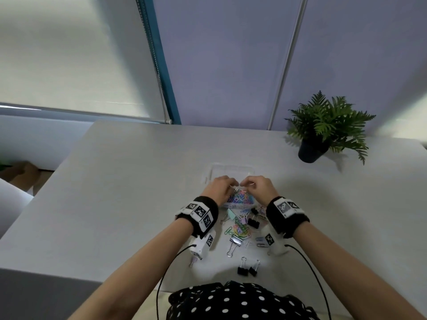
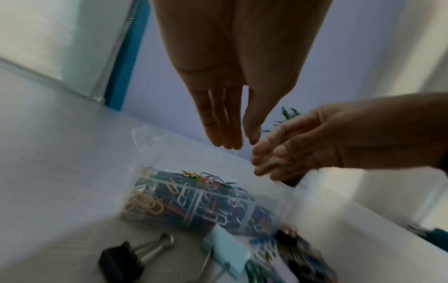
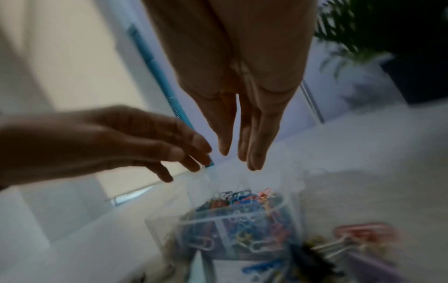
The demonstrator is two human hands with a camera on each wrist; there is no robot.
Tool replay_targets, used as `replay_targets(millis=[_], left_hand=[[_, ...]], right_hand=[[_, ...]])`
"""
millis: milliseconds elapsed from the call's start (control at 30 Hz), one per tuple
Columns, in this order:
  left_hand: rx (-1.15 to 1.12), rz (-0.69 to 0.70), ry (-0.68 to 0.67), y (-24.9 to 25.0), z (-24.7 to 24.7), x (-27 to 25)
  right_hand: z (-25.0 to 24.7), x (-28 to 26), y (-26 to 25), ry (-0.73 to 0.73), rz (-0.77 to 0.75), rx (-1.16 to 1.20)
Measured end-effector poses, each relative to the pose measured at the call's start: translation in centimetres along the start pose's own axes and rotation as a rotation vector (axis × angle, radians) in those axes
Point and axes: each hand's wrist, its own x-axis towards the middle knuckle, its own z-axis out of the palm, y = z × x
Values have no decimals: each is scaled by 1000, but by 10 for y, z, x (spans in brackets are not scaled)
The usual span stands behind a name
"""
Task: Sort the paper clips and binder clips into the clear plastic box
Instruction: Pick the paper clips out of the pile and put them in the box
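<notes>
Pale grey tabletop carries everything, w/ a window blind behind on the left. Our left hand hovers over the clear plastic box near the tabletop's mid-front, fingers straight, maybe pinching something thin & silvery; we can't tell. Box is packed w/ coloured paper clips. Our right hand faces it, fingertips almost meeting, grip also unclear. Loose binder clips lie toward the front edge. Potted fern sits at the far right corner.
</notes>
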Motion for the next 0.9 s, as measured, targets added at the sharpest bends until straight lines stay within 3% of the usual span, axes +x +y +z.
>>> replay_targets(millis=[100, 167, 267, 400, 633, 900], left_hand=[[29, 161, -136, 4, 19, -21], [82, 209, -233, 2, 35, -35], [271, 288, -275, -9, 56, -48], [402, 415, -239, -18, 64, -55], [365, 334, -188, -22, 70, -63], [386, 256, -217, -23, 64, -73]], right_hand=[[0, -24, 4, 9, -175, -61], [2, -43, 14, -77, -233, -121], [11, -68, 29, -260, -234, -342], [27, -91, 43, -352, -175, -493], [44, -100, 53, -304, -133, -518], [40, -104, 55, -239, -159, -496]])
